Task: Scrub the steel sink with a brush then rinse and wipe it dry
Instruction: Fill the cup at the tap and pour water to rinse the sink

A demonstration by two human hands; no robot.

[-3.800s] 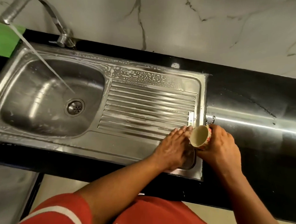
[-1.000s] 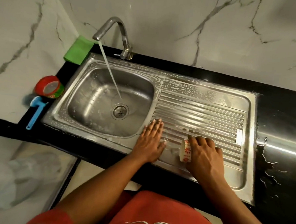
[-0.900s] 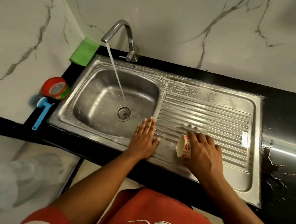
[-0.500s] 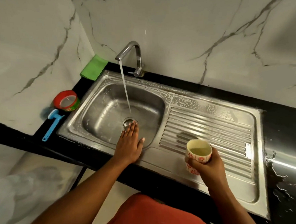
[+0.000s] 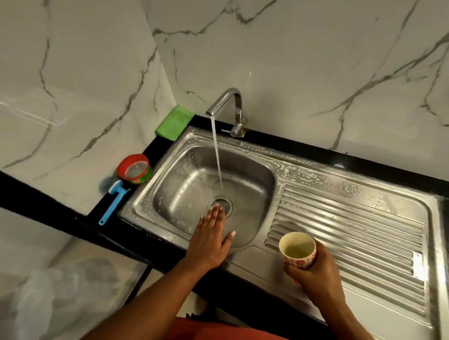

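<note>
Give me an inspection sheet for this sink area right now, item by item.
Surface: black counter, wet.
Job's things: steel sink has suds on rim and drainboard; tap running into basin; blue brush lying on counter left of the sink; green cloth in the corner.
Clutter: red round container beside the brush.
Grippers: left hand flat, fingers near the drain; right hand grips patterned cup upright.
Cables: nothing seen.
Surroundings: marble walls.

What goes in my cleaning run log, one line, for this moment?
phase: rinse | tap: running | left hand: flat in sink | right hand: holds cup
</note>
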